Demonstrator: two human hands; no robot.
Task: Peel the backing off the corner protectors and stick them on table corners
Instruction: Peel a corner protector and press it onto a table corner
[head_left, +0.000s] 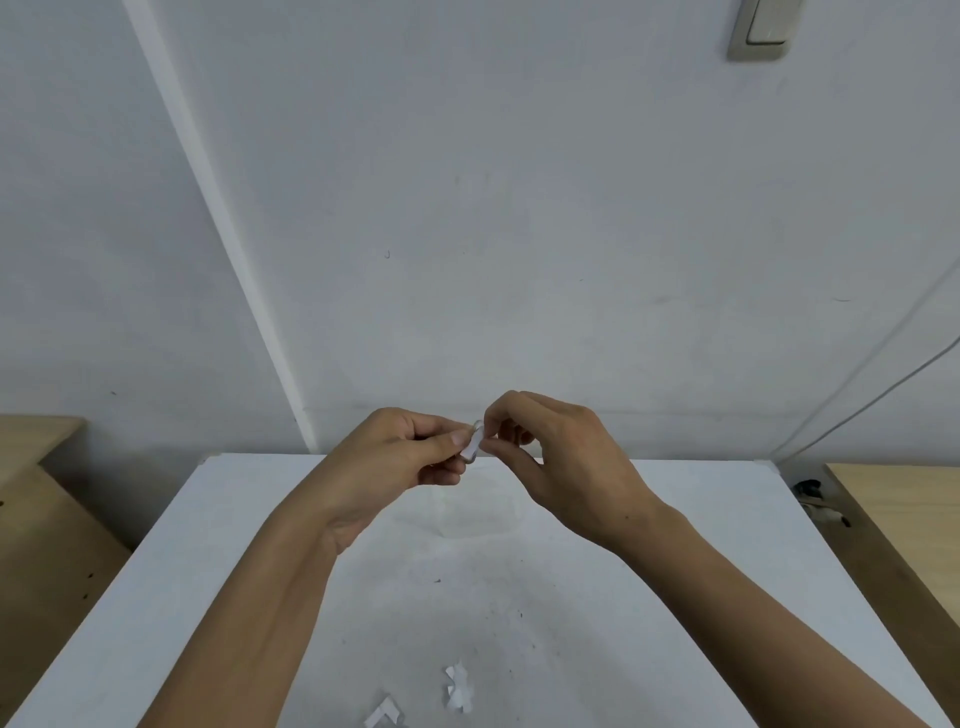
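Note:
Above the far half of a white table (208, 545) I hold a small clear corner protector (471, 446) with white backing between both hands. My left hand (400, 462) pinches it from the left with thumb and curled fingers. My right hand (556, 457) pinches its right edge with thumb and forefinger. Most of the protector is hidden by my fingers. Another corner protector (383, 713) lies at the table's near edge, and white peeled backing scraps (459, 687) lie beside it. The table's far corners (210, 458) show at left and right.
A white wall rises just behind the table, with a light switch (763, 28) high at the right and cables (872, 400) running down it. Wooden furniture (31, 509) stands at the left, and a wooden desk (904, 519) at the right.

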